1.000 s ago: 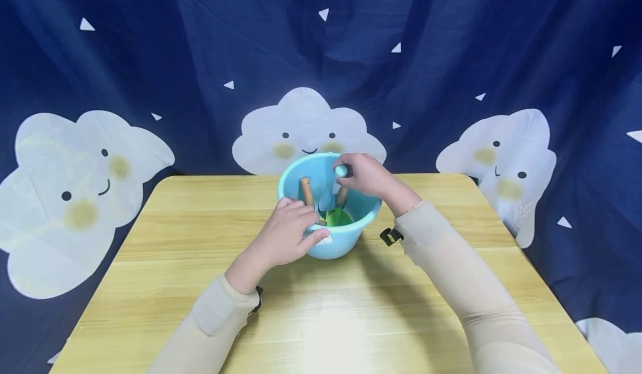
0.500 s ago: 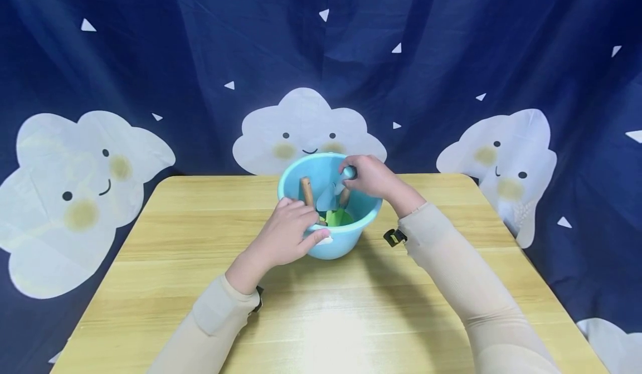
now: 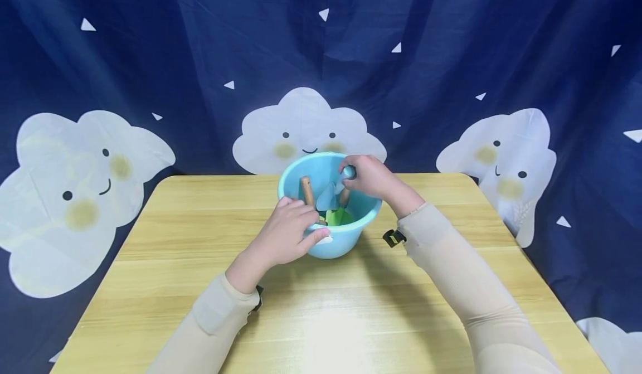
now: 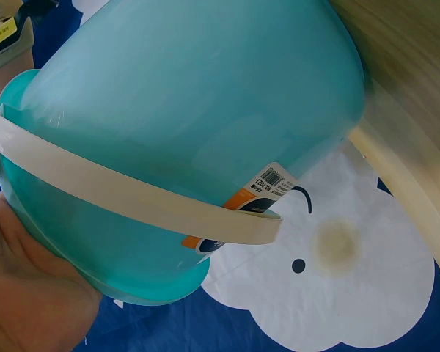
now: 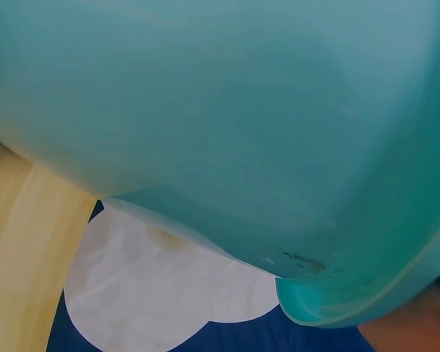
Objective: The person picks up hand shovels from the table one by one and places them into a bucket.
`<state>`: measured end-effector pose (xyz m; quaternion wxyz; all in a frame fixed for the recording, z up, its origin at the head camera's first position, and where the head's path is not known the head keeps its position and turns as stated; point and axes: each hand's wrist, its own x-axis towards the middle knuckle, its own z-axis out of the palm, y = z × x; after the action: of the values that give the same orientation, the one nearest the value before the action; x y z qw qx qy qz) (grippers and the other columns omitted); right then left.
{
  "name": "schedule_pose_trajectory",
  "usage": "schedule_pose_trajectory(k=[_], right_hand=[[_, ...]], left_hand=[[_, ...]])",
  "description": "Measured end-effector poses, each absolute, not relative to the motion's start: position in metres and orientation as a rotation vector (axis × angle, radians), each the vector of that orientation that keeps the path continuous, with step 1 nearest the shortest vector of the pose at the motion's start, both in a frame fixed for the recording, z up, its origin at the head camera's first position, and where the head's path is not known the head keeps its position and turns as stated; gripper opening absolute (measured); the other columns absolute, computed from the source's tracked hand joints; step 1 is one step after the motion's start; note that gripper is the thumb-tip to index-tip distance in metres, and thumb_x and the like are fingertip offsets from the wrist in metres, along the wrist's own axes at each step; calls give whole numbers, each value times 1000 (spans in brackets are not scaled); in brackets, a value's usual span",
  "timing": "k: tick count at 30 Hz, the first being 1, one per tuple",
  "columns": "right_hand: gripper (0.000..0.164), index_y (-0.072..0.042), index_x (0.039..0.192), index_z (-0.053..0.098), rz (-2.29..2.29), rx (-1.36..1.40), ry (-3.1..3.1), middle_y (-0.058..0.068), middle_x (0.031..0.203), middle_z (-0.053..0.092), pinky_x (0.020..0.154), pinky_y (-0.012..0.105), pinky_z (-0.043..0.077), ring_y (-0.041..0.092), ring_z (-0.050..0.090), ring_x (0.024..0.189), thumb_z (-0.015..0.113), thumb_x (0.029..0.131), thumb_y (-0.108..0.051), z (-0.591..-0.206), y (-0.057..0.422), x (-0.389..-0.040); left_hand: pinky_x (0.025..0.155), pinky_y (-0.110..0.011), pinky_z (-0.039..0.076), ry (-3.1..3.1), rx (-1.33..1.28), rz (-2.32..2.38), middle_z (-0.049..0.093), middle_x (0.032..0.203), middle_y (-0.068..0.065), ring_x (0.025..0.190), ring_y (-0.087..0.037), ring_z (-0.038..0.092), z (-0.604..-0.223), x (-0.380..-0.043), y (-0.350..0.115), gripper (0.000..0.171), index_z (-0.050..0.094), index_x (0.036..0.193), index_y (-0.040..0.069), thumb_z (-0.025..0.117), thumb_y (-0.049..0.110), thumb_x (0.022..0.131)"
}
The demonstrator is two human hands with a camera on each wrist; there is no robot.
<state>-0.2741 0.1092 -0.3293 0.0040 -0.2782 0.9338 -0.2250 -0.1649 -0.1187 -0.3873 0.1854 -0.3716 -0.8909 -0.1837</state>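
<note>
A light blue bucket (image 3: 346,241) stands on the wooden table. My left hand (image 3: 282,233) grips its near-left rim, fingers over the edge and thumb outside. Inside the bucket, my right hand (image 3: 370,176) holds the handle of a light blue toy shovel (image 3: 327,198), blade down. Also inside are a tool with a wooden handle (image 3: 307,191) leaning at the left, and a green-bladed hand tool (image 3: 339,217) with a wooden handle. The lower ends are partly hidden. In the left wrist view the bucket's white carrying handle (image 4: 125,183) crosses its side.
The wooden table (image 3: 200,223) reaches to a dark blue curtain (image 3: 200,39) with white cloud prints behind it. A label (image 4: 268,183) is stuck on the bucket's side.
My right hand has shifted slightly right, and the light blue shovel's handle tilts further to the right. In the last half second hardly anything moves. My left hand stays on the rim.
</note>
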Motion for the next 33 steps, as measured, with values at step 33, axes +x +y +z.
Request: schedule_pose_trajectory(k=[33], right_hand=[[34, 0, 121, 65, -787, -933, 3025, 14, 122, 65, 94, 44, 52, 31, 66, 108, 73, 91, -14, -304, 116, -247]], left_hand=[[87, -39, 35, -2498, -1046, -509, 56, 77, 10, 86, -15, 57, -389, -166, -118, 43, 58, 79, 20, 46, 54, 102]])
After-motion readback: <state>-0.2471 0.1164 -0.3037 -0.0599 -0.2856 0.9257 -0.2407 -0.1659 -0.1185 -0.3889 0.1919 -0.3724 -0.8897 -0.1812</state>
